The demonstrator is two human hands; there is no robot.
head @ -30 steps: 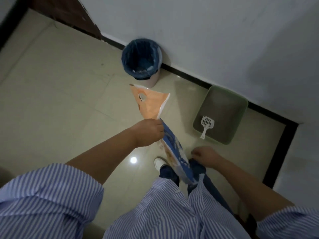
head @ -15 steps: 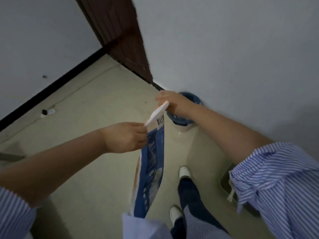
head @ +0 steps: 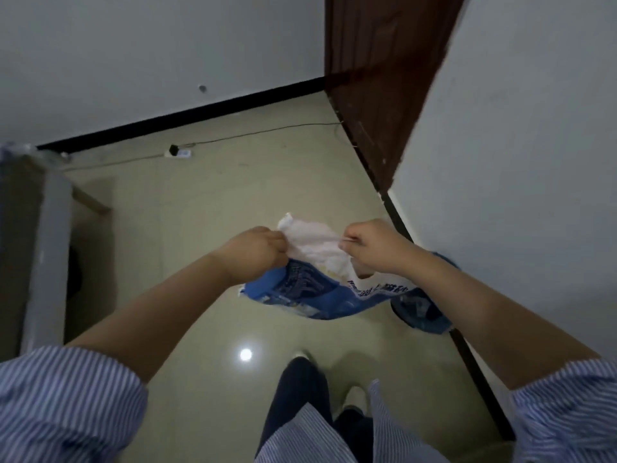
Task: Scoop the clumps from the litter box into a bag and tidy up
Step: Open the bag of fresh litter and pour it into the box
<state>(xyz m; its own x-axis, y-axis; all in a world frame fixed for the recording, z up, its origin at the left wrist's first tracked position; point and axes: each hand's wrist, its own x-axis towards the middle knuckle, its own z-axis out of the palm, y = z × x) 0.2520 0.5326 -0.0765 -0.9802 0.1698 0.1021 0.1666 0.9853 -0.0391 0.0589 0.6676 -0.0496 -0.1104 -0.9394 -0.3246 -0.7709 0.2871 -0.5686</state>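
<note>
Bag [head: 310, 289], blue-printed outside and pale inside, hangs in the middle of the frame, held up above the floor [head: 200, 228] between both hands. Its crumpled white mouth is stretched between them, with the blue body sagging below towards the lower right. Left hand [head: 257, 252] has its grip closed on the left edge of the mouth, fingers curled round the material. Right hand [head: 374, 245] pinches the right edge in a closed grip, knuckles up. Just behind the right forearm, a blue-lined bin [head: 424, 312] stands against the wall [head: 517, 162]. Further out, a dark brown door [head: 384, 88] fills the upper right, and a thin cable [head: 267, 132] runs across the floor at upper centre.
</note>
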